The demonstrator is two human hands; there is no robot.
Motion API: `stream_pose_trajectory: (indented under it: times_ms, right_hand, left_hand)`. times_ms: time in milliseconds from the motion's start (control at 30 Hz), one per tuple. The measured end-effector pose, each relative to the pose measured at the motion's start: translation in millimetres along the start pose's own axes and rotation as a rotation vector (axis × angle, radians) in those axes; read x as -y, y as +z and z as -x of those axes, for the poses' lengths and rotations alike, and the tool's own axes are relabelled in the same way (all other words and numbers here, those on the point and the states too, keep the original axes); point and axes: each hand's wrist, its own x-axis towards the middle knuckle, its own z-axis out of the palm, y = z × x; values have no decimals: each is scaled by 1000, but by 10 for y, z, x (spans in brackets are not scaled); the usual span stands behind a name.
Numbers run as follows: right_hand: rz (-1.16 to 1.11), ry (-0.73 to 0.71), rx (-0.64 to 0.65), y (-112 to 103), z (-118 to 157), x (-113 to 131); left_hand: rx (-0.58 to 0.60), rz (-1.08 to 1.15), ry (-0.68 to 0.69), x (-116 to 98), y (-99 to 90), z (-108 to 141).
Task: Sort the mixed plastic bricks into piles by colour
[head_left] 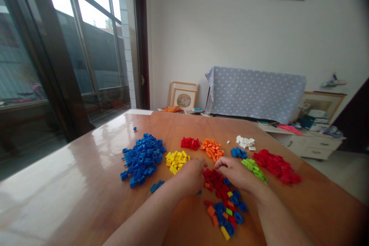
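Observation:
My left hand [192,176] is at the left edge of a pile of red bricks [215,180], its fingers curled; what they hold, if anything, is hidden. My right hand [234,171] is over the pile's right side, thumb and fingers bent together, with nothing clear to see between them. Nearer me lies a mix of blue round pieces [220,207] with orange, red, yellow and green bricks. Yellow bricks [177,160] lie just beyond my left hand. Orange bricks [212,149] sit beyond both hands, and light green bricks [254,169] lie right beside my right hand.
On the wooden table [95,200] are a large blue pile [142,157] at left, a small red group [190,143], white pieces [245,142], a small blue group [238,152] and a big red pile [278,166] at right. Dark teal pieces [157,186] lie by my left forearm.

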Motion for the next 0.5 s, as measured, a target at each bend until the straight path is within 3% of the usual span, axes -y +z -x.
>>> stream_pose_trajectory:
  times_ms: [267,500]
  right_hand:
    - [83,4,-21,27,-48,-136]
    - [156,-93,31,98,-73,-99]
  left_hand:
    - [31,-216,39,-43,-46,-1]
    - [75,-239,60,-58,-42,15]
